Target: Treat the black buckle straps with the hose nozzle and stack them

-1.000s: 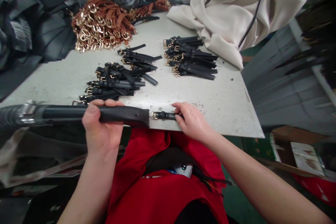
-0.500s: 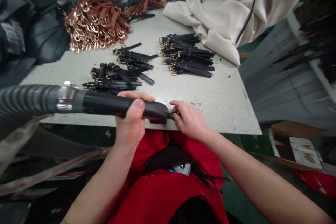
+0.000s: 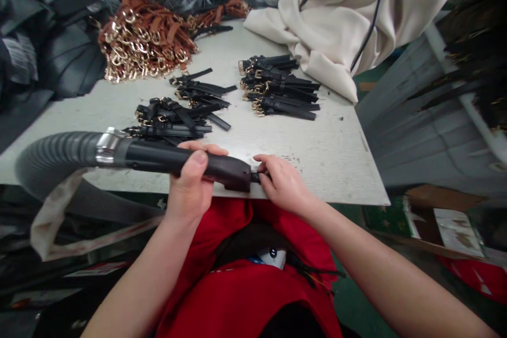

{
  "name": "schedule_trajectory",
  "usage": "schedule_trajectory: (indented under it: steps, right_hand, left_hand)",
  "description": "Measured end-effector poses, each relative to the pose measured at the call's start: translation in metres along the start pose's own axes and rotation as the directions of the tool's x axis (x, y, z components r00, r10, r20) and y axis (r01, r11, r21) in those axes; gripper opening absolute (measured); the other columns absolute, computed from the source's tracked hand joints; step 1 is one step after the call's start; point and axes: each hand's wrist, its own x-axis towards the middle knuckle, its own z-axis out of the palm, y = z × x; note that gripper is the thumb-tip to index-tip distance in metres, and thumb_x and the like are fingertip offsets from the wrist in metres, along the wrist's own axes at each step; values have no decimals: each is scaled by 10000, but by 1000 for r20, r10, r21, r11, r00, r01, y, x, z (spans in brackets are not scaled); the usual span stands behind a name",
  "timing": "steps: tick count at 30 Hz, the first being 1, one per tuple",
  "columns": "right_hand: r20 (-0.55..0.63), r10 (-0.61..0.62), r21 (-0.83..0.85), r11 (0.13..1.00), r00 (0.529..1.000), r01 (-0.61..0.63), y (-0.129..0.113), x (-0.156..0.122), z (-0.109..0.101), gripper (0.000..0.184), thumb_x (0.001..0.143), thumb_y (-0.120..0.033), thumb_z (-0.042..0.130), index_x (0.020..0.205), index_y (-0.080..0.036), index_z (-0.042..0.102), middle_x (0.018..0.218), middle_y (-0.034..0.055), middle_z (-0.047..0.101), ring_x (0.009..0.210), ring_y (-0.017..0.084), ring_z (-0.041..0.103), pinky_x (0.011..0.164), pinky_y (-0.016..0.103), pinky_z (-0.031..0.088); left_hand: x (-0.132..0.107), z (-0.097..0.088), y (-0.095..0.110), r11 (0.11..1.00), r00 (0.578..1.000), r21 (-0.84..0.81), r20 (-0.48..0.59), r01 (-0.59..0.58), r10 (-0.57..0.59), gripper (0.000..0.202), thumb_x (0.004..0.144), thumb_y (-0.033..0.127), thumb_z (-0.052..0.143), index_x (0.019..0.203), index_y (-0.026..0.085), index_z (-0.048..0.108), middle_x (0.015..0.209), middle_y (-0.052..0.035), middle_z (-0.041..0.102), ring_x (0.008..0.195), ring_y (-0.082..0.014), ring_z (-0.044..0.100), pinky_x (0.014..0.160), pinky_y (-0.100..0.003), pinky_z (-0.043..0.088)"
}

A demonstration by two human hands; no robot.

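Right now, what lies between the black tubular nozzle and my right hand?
In the head view, part of a narrow black leathery strap shows between the nozzle and your right hand.

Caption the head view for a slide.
Left grip holds a black nozzle, right grip a black strap at its mouth.

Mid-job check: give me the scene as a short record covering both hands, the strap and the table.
left hand: gripping the black nozzle
right hand: pinching the black strap at the nozzle's mouth
black strap: only a short piece shows; buckle not visible
ribbed hose: joined to nozzle's other end
table: bunches of black buckled straps; brown straps heaped farther back; cream fabric, far right
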Motion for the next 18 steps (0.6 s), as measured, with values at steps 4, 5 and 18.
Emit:
schedule_trajectory:
  steps: [4,5,18]
  right_hand:
    - [29,-23,-52,998,999,25,-1,0,-2,316,893,-147,397,1126,-151,610,969,120,659,918,249,602,840,425,473]
    - [40,-35,-61,997,999,38,-2,0,-3,306,898,-153,403,1110,-155,623,976,119,656,919,247,600,840,419,469]
    - [109,-50,-93,994,993,60,-2,-1,-4,199,894,-189,509,994,-182,680,938,92,644,900,243,588,815,401,463]
  left_hand:
    - [2,-36,25,996,977,-23,-195,-88,82,154,617,249,754,696,237,623,639,70,648,680,-122,630,782,-264,554]
    - [0,-41,30,993,970,-36,-222,-108,98,125,625,244,741,686,237,632,649,70,655,685,-118,626,795,-258,551]
    - [-10,-25,-3,985,986,-170,-165,-39,11,221,612,304,798,728,233,624,683,37,633,717,-148,633,799,-310,558]
